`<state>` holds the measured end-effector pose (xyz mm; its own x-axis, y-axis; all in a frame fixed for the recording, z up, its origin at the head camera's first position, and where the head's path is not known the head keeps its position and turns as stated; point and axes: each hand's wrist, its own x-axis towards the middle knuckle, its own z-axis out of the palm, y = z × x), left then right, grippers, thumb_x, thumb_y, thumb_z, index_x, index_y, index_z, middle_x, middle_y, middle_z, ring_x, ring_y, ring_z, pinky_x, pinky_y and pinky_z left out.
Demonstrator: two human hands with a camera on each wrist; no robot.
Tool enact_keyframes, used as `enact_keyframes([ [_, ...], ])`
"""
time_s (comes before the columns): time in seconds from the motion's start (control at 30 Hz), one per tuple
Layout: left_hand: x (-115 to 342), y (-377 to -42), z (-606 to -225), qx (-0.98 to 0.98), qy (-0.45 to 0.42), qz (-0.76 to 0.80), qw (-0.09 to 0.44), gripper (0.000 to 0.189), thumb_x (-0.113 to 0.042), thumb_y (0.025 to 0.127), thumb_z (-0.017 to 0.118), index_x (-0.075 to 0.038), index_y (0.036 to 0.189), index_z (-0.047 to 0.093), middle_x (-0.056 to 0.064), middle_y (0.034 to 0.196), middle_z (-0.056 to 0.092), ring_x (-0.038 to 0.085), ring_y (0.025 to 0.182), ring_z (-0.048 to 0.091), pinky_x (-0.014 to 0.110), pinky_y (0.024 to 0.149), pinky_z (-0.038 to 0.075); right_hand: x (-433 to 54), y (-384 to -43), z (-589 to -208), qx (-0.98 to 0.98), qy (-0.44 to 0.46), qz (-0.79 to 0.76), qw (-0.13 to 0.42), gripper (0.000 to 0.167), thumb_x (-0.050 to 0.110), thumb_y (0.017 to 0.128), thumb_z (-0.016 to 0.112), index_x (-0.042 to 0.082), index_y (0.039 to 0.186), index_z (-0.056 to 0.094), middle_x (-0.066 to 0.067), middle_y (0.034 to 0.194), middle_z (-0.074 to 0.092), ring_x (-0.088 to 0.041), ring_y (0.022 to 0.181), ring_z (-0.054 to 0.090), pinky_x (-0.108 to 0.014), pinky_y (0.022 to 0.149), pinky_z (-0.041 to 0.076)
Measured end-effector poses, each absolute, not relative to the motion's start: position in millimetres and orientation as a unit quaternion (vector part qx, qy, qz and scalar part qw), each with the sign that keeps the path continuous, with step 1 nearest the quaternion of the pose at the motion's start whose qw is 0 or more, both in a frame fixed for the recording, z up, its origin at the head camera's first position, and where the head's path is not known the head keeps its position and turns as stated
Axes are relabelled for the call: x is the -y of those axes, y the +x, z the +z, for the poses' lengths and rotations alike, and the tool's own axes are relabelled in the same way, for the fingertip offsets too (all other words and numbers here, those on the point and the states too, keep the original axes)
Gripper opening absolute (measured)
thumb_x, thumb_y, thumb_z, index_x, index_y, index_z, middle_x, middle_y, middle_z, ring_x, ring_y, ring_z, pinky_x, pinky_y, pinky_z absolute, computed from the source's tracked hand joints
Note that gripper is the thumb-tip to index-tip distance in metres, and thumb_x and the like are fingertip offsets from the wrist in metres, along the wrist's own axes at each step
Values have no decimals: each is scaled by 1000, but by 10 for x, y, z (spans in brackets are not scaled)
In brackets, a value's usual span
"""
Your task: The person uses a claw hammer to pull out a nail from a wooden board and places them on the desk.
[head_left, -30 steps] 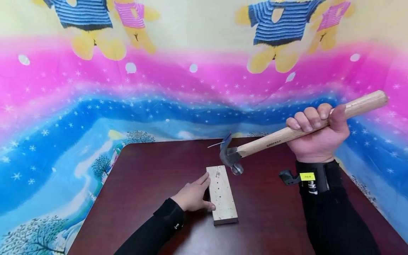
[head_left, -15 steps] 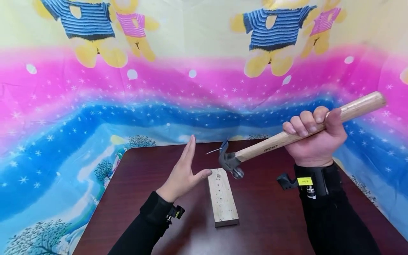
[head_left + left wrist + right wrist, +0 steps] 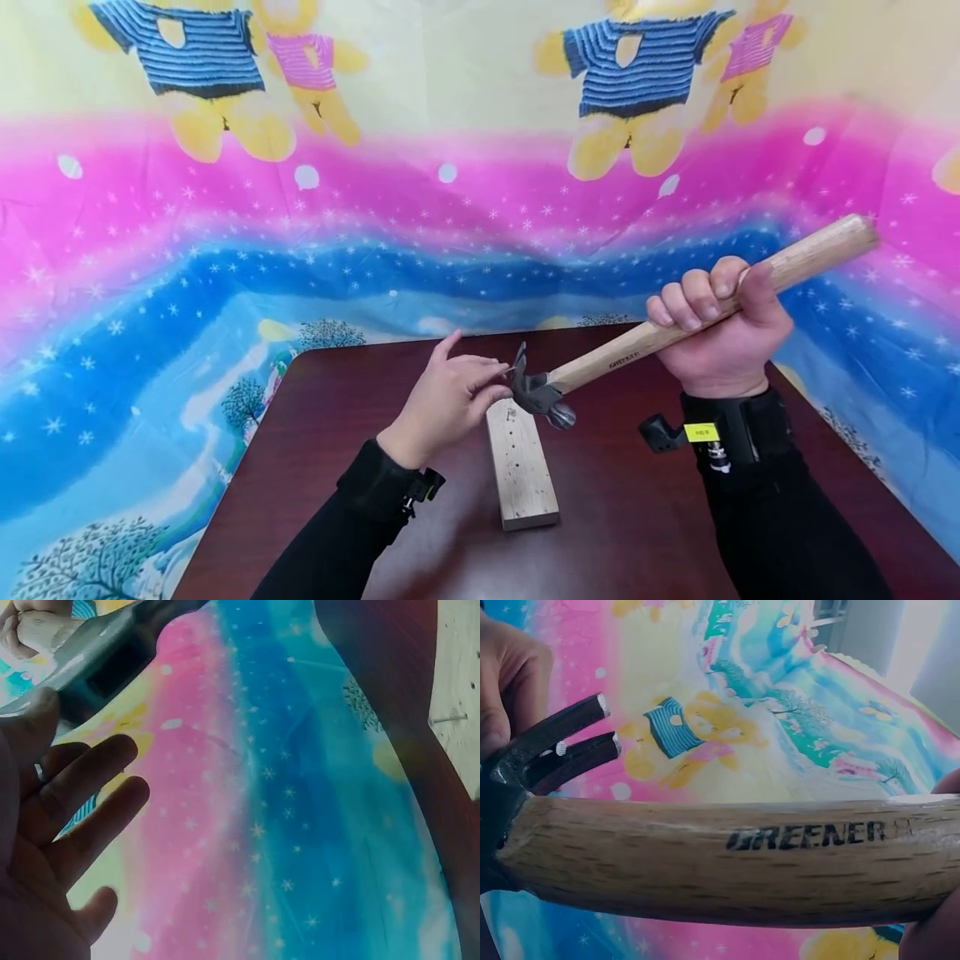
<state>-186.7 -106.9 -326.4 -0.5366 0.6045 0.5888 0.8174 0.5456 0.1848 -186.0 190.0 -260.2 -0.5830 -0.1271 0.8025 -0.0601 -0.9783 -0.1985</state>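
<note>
My right hand (image 3: 723,329) grips a claw hammer (image 3: 626,354) by its wooden handle, head to the left and claw upward. Lodged in the claw's slot is a nail (image 3: 561,749), its round head showing between the two prongs in the right wrist view. My left hand (image 3: 442,404) pinches the nail's shank at the claw with thumb and fingertips; the other fingers are spread. Below the hammer head, a pale wooden block (image 3: 525,479) lies flat on the table, with several small holes along it. A second nail (image 3: 450,718) sticks out of the block near its far end.
The dark red-brown table (image 3: 630,517) extends around the block on all sides. A printed cloth (image 3: 420,217) with bears and snowflakes hangs right behind the table's back edge and down its sides.
My left hand has left the block's side, risen with fingers spread, and closed on the nail in the claw. The hammer has shifted slightly left and down in the head view. The block stays put.
</note>
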Motion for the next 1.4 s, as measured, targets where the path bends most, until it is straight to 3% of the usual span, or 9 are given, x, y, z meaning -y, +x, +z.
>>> enact_keyframes([
  [0.07,1069,-1854,-3271,839,-424,-208,270,35,-17,90,75,-4,121,72,4,103,75,17,101,68,55,116,20,-1886,-1853,-2608,-103,-459,-882,22,35,19,99,54,-6,76,48,-8,60,32,-23,53,32,-36,53,25],
  [0.2,1083,-1822,-3279,827,-429,-215,292,32,-9,89,74,-3,121,72,1,96,75,15,91,69,56,114,23,-1865,-1848,-2611,-102,-462,-881,25,34,19,99,54,-6,75,48,-8,60,32,-23,53,32,-35,53,25],
  [0.4,1065,-1774,-3298,818,-413,-222,335,26,-3,86,76,-4,112,76,2,93,76,15,86,70,54,113,27,-1831,-1866,-2635,-115,-468,-876,29,33,18,99,52,-6,77,50,-8,60,33,-24,54,33,-35,54,26],
  [0.67,990,-1730,-3310,798,-382,-226,408,13,6,81,75,-6,86,77,2,72,70,16,70,67,50,111,34,-1784,-1860,-2675,-160,-488,-857,37,33,18,103,44,-3,78,45,-7,63,31,-23,56,31,-36,58,27],
  [0.83,988,-1733,-3175,762,-353,-308,447,7,5,82,74,-1,85,76,7,73,71,20,68,69,46,112,34,-1661,-1840,-2721,-240,-492,-836,38,32,18,105,41,0,79,41,-7,64,31,-22,56,32,-38,58,24],
  [1.07,1105,-1709,-3102,764,-346,-313,445,7,5,82,75,0,87,77,8,75,72,21,68,70,44,111,36,-1670,-1819,-2839,-274,-479,-834,23,33,19,106,39,2,78,38,-7,64,30,-23,56,31,-39,58,22],
  [1.3,1532,-1682,-3238,785,-263,-334,451,11,9,78,77,1,85,78,6,68,70,16,59,67,34,108,39,-1851,-1791,-2820,-250,-484,-838,17,33,16,106,33,-2,80,42,-9,65,31,-25,58,32,-40,60,23],
  [1.4,1729,-1652,-3243,801,-239,-320,446,11,9,78,77,1,85,78,5,66,68,17,57,66,34,108,39,-1901,-1769,-2801,-255,-491,-833,9,33,15,107,32,-2,80,41,-10,66,31,-25,59,33,-40,61,23],
])
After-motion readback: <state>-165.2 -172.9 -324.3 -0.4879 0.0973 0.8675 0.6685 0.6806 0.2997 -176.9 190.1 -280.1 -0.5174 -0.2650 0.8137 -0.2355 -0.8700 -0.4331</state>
